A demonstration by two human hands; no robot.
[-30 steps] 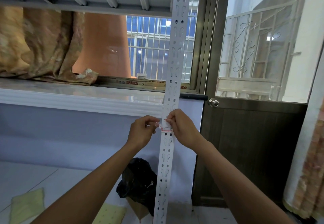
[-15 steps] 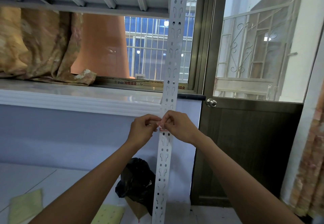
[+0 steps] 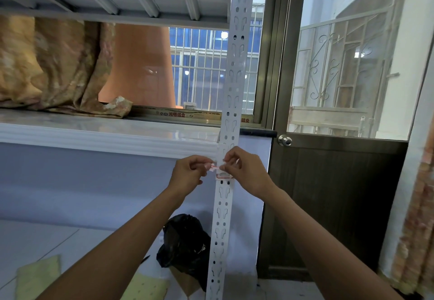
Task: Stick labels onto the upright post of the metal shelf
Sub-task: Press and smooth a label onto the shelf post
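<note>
Left hand: pinches the label's left end, apparently for tautness.
Right hand: pinches the right end at the post (above a stuck label), likely aligning.

White slotted post, red-bordered white label, black bag, brown mottled curtain.

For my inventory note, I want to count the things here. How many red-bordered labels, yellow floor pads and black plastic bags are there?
Red-bordered labels: 2, one stuck on the upright post, one pinched by the left hand.
Yellow pads on the floor: 2.
Black plastic bags: 1.
Total: 5.
</note>
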